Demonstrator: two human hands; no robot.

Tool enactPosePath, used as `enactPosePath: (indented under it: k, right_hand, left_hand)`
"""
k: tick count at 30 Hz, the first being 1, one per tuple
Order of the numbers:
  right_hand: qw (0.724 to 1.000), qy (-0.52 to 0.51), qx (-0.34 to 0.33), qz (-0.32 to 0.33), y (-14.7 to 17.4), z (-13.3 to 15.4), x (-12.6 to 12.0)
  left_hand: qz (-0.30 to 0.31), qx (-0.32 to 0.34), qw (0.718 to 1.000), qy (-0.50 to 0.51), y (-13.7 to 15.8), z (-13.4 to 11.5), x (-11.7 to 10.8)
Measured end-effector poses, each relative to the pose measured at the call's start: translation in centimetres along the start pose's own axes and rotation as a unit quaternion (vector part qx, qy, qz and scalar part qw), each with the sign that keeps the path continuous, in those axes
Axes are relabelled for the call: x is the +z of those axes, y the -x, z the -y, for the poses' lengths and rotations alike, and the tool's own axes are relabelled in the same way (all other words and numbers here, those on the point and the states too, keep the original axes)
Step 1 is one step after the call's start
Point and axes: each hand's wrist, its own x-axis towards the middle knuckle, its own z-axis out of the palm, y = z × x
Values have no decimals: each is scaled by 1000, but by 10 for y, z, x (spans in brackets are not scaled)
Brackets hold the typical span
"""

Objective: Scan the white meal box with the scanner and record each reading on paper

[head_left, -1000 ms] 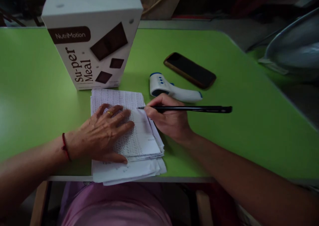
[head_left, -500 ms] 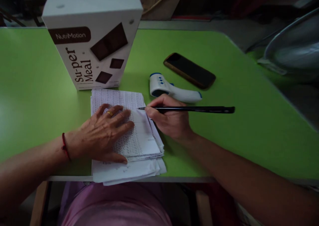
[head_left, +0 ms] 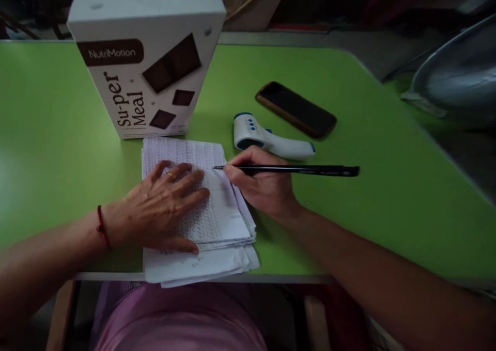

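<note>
A stack of loose paper sheets (head_left: 217,217), densely covered in handwriting, lies at the table's near edge. My left hand (head_left: 166,206) rests flat on its left part with fingers spread, hiding some of the writing. Between the thumb and fingers of my right hand (head_left: 267,183) is a black pen (head_left: 313,170). The pen's tip points left, at or just above the top sheet's upper right; whether it touches cannot be told. Its long barrel sticks out to the right, nearly level.
Behind the papers stands a tall white box (head_left: 155,77) with brown print. A white and blue infrared thermometer (head_left: 271,139) lies just beyond my right hand, and a dark phone (head_left: 296,108) behind it. All rest on the green table (head_left: 372,186).
The pen's far end has shifted slightly to the left, and its tip a little left too. My left hand keeps its place on the papers.
</note>
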Motion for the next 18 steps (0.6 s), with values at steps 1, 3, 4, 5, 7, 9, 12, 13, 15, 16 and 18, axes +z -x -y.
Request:
enactPosePath:
  k: [1, 3, 4, 5, 7, 9, 12, 13, 15, 16, 18]
  right_hand:
    - [1000, -1, 4, 2, 0, 0, 0]
    - [1000, -6, 9, 1, 0, 1, 1]
    - [1000, -12, 9, -3, 0, 1, 1]
    - [1000, -18, 8, -7, 1, 1, 2]
    - [1000, -27, 8, -12, 1, 0, 2]
    - [1000, -23, 15, -8, 1, 0, 3]
    - [1000, -11, 25, -4, 2, 1, 3]
    - [1000, -8, 29, -10, 2, 1, 3]
    - [999, -2, 36, -30, 2, 2, 1]
    - [998, 2, 36, -41, 2, 3, 0]
    - [998, 17, 16, -60, 1, 4, -6]
  left_hand:
    - [0, 0, 1000, 1, 0, 0, 0]
    - [-4, 3, 1000, 2, 0, 0, 0]
    - [-6, 5, 1000, 3, 0, 0, 1]
    - [-8, 6, 1000, 4, 1, 0, 1]
    - [-10, 7, 1000, 5, 1, 1, 2]
    - [-7, 7, 1000, 3, 1, 1, 2]
    - [-12, 8, 1000, 2, 2, 1, 1]
    - [-13, 7, 1000, 1, 2, 1, 2]
    - [-16, 7, 1000, 0, 2, 1, 3]
    - [-18, 8, 1000, -2, 2, 1, 4]
    - [-25, 18, 1000, -4, 1, 2, 6]
